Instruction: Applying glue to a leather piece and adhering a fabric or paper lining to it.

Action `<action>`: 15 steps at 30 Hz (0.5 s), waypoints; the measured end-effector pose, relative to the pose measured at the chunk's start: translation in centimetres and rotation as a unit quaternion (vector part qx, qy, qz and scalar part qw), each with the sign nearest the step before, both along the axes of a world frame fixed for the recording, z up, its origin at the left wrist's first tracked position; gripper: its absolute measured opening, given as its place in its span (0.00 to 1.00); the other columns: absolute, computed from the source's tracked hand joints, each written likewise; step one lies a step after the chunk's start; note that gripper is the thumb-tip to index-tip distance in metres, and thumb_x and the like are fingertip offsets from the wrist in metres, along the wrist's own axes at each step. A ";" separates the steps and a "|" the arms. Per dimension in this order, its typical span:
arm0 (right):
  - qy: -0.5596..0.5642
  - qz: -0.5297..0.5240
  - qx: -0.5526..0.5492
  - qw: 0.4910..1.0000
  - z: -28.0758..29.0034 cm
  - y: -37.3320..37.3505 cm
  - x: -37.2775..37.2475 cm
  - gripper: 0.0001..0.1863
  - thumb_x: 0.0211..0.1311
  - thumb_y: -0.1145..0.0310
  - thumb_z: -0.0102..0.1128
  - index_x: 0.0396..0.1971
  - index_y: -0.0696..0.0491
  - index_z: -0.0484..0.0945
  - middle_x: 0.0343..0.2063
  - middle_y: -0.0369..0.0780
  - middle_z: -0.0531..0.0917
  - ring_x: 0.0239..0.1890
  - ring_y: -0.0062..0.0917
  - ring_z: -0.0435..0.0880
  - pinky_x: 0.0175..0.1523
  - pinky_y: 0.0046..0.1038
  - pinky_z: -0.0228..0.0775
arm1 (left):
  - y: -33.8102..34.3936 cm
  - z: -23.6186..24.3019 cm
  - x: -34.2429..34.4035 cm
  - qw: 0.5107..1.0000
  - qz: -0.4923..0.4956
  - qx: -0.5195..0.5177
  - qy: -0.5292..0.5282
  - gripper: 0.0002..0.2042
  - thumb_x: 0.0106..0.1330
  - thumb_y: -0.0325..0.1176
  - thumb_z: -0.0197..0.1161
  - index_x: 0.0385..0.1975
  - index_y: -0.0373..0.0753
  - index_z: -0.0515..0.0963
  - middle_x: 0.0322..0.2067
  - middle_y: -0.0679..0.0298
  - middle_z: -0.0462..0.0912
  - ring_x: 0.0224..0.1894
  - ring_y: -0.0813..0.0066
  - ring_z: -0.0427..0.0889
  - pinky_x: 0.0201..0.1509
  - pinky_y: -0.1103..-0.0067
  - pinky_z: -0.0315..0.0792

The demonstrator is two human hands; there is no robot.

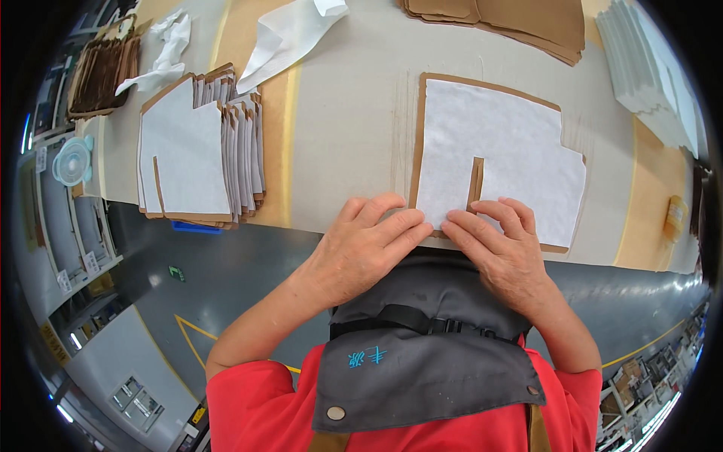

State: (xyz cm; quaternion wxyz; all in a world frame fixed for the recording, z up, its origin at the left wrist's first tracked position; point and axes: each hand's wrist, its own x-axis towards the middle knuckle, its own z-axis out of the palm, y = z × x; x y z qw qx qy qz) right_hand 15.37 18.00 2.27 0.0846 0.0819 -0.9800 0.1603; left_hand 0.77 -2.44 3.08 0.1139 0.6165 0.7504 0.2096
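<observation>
In front of me a flat brown panel (420, 143) lies near the table's edge, covered by a white sheet (520, 143) that leaves a thin brown border showing. A narrow slot in the sheet bares the brown beneath. My left hand (369, 237) rests its outstretched fingers on the panel's lower left corner. To the right of it, my right hand (501, 245) lays its spread fingers on the white sheet just below the slot. The fingertips of both hands nearly meet at the lower edge. Both thumbs are mostly hidden.
On the left stands a fanned stack of similar white-faced brown panels (184, 151). Crumpled white sheets (290, 34) lie beyond it. Brown pieces (527, 26) are piled at the back, a white stack (640, 71) at the far right. The table edge (301, 226) runs before me.
</observation>
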 end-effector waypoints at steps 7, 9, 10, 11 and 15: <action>0.013 -0.038 -0.012 0.999 0.9 2.1 0.9 0.16 0.49 0.74 0.60 0.41 0.51 0.83 0.46 0.32 0.82 0.50 0.27 0.77 0.59 0.34 0.64 | 0.5 0.5 0.2 0.999 -0.009 -0.019 -0.040 0.21 0.54 0.23 0.62 0.51 0.42 0.81 0.51 0.70 0.79 0.56 0.68 0.75 0.55 0.72 0.66; 0.012 -0.112 -0.054 0.992 1.1 3.1 1.7 0.18 0.48 0.77 0.60 0.41 0.51 0.84 0.45 0.33 0.82 0.47 0.28 0.79 0.54 0.32 0.65 | 0.7 0.3 0.1 0.999 0.012 -0.012 -0.027 0.22 0.54 0.23 0.61 0.52 0.41 0.81 0.51 0.68 0.79 0.56 0.69 0.75 0.54 0.73 0.66; 0.020 -0.111 -0.053 0.992 1.2 3.3 2.1 0.19 0.46 0.78 0.60 0.42 0.51 0.84 0.44 0.33 0.82 0.46 0.28 0.79 0.51 0.31 0.65 | 1.0 0.1 0.2 0.999 0.010 -0.008 -0.031 0.22 0.54 0.23 0.61 0.52 0.41 0.81 0.51 0.68 0.79 0.56 0.69 0.75 0.54 0.73 0.66; 0.017 -0.115 -0.049 0.992 1.1 3.2 2.5 0.19 0.46 0.78 0.60 0.42 0.51 0.84 0.44 0.33 0.82 0.46 0.28 0.79 0.51 0.31 0.65 | 1.4 0.0 0.4 1.000 0.001 -0.005 -0.021 0.21 0.55 0.24 0.60 0.52 0.41 0.81 0.51 0.67 0.78 0.55 0.69 0.75 0.54 0.73 0.66; -0.011 -0.107 -0.066 0.992 0.3 2.3 3.6 0.18 0.48 0.77 0.60 0.43 0.51 0.83 0.43 0.32 0.82 0.46 0.26 0.79 0.52 0.30 0.65 | 2.2 -0.3 1.0 1.000 -0.019 0.000 -0.002 0.21 0.56 0.25 0.59 0.53 0.40 0.81 0.49 0.66 0.78 0.55 0.70 0.76 0.53 0.74 0.66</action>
